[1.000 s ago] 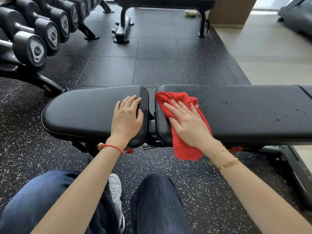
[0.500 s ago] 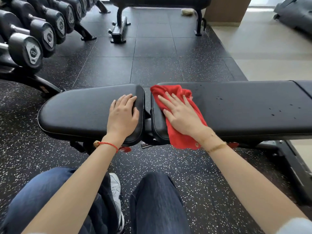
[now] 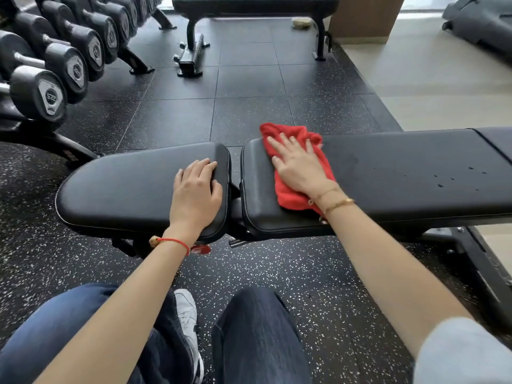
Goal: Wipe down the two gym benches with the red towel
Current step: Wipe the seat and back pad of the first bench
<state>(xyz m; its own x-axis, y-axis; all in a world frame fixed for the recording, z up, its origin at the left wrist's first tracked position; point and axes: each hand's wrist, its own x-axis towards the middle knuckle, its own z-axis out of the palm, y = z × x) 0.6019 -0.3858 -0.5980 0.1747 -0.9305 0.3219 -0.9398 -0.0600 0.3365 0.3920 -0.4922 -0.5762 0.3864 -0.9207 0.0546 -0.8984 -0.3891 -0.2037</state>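
- Pressing flat, the right hand (image 3: 300,166) holds the red towel (image 3: 295,164) against the near bench's long pad (image 3: 401,178), at its left end; fingers straight and spread
- left hand (image 3: 198,189) rests on the seat pad (image 3: 124,187), right edge; fingers lightly bent, gripping nothing
- towel judged soft, light, limp; likely bunches under a push; best pinned by the palm across its middle
- second bench (image 3: 255,4) stands well apart, across the floor
- no containers in view

A gym is indicated by a dumbbell rack (image 3: 55,65) seen at the upper left of the frame, a padded bench (image 3: 388,176) across the middle, a second bench (image 3: 249,4) at top centre, and speckled rubber floor tiles (image 3: 249,87) throughout.
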